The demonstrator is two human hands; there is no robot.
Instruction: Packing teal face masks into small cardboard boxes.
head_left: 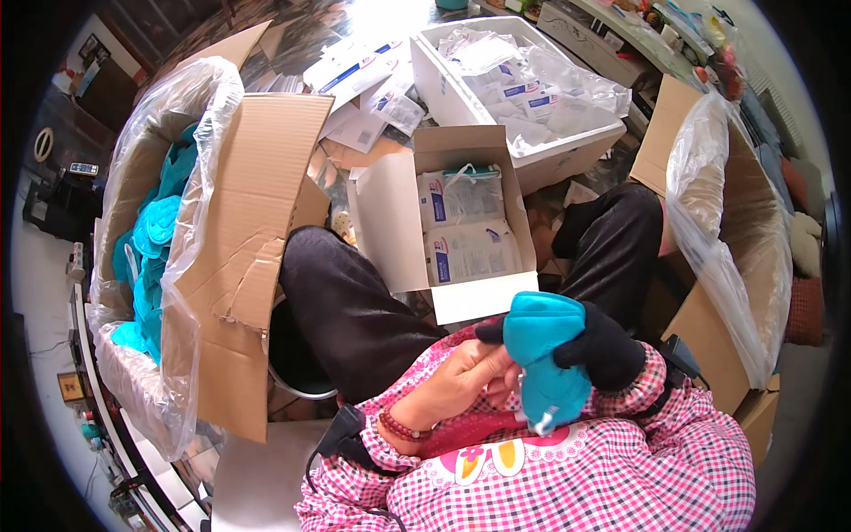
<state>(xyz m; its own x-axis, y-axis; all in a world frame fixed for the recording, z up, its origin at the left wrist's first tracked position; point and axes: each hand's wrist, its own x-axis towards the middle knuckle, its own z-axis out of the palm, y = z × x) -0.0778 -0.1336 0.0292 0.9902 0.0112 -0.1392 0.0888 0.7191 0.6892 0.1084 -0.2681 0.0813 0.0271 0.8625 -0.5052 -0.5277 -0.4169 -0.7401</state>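
Note:
A turquoise fabric piece that looks like a folded face mask (543,326) is held up over my lap, narrowed at its middle, with a whitish bit at its lower end. My right hand (610,353), in a black glove, wraps round it from the right. From the other side my bare left hand (456,381), with a beaded bracelet at the wrist, has its fingers pinched together at the mask's left edge; the fingertips are partly hidden. Between my knees, an open white carton (387,222) contains clear packets (470,254) in two stacks.
To the left, a plastic-lined cardboard box (244,266) contains many turquoise pieces (158,226). Another lined box (709,328) stands at the right. A white foam bin (452,84) full of clear packets is beyond the carton, beside loose printed sheets (368,71) on the floor.

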